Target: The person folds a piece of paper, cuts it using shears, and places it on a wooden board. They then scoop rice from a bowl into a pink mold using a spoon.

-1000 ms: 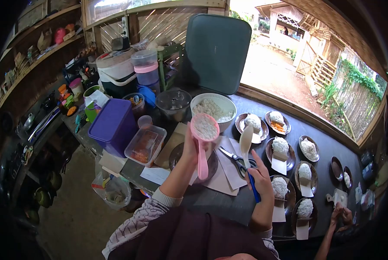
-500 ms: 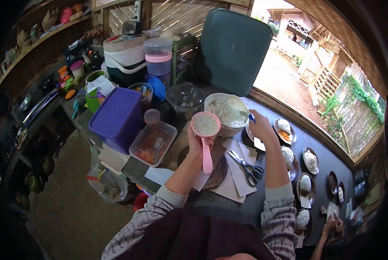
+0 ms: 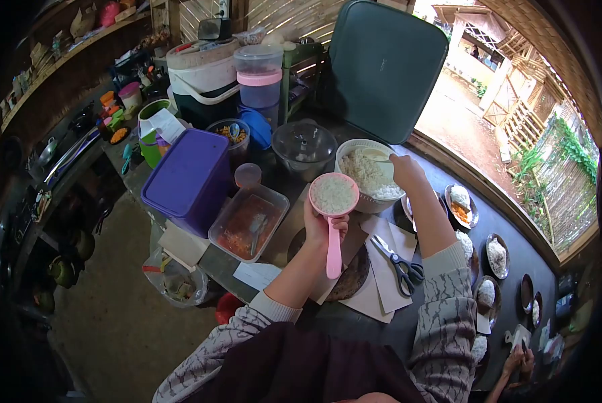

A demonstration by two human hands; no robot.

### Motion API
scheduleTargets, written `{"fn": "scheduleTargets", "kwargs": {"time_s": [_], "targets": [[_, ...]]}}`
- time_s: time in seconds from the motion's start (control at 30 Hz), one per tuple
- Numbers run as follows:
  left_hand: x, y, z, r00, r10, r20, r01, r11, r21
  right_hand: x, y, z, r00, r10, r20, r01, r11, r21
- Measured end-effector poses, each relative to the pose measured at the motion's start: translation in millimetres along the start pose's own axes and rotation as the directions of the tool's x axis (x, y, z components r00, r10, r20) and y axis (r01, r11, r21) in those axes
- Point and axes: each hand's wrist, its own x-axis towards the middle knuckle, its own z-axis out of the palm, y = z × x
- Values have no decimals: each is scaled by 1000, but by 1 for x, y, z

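Note:
My left hand [image 3: 326,227] is wrapped round a pink scoop [image 3: 334,252] just under its cup, which is filled with white rice [image 3: 334,195]. Behind it and to the right stands a white tub [image 3: 346,150] of rice. My right hand [image 3: 406,172] is closed at the tub's right rim, on a serving spoon [image 3: 383,161] whose head lies in the rice. Below the tub, black scissors [image 3: 400,266] rest on sheets of brown paper [image 3: 379,295].
A purple box [image 3: 187,174] and an open plastic container [image 3: 249,225] with red food stand left. Plates [image 3: 497,256] of rice line the right side. A co-worker's hands [image 3: 519,359] are at the lower right. A dark green lid [image 3: 385,67] leans behind.
The view has shifted, so most things sit further right or lower. My right hand has moved in closer over the tub's rim with the spoon. My left hand still holds the filled scoop.

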Motion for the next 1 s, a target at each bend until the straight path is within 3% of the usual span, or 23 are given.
{"fn": "scheduleTargets", "kwargs": {"time_s": [0.07,0.23,0.43,1.0], "targets": [[-1,-3,3,999,33,13,-34,995,93,-4,1,-4,1000,-26,14,26,1000,-2],[-2,-3,6,1000,30,5,-31,997,65,-7,-3,-6,989,-93,115,93,996,7],[-2,-1,5,999,-11,41,10,1000,14,-14,5,3,973,-71,219,68,997,23],[-2,3,6,999,-20,49,18,999,40,-29,-27,-25,929,-168,328,201,977,-68]]}}
